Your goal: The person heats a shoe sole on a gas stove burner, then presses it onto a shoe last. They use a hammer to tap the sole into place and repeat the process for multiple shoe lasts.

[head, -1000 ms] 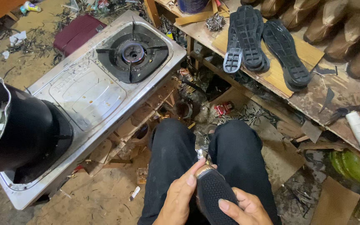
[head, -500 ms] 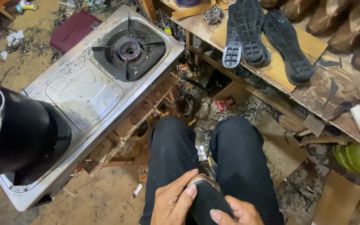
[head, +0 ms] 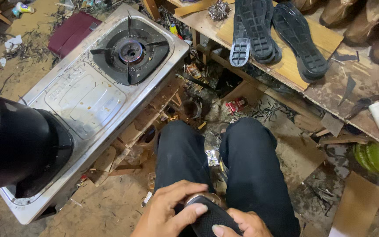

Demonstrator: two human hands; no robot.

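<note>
Head view: left hand (head: 169,210) and right hand (head: 242,224) both clamped on black sole (head: 211,215), bottom centre, over lap. Sole mid-handling, not set down. Finished-looking soles (head: 277,35) on desk (head: 330,83), upper right.

The gas stove (head: 88,96) sits on the floor — a pot (head: 9,149) stands on its near-left burner. Right of the stove runs a low wooden bench (head: 312,57) with shoe soles (head: 273,35) lying on it. Nearer than the stove, both hands (head: 172,215) (head: 242,224) grip a shoe sole (head: 211,217) over the person's knees (head: 224,162).
</note>
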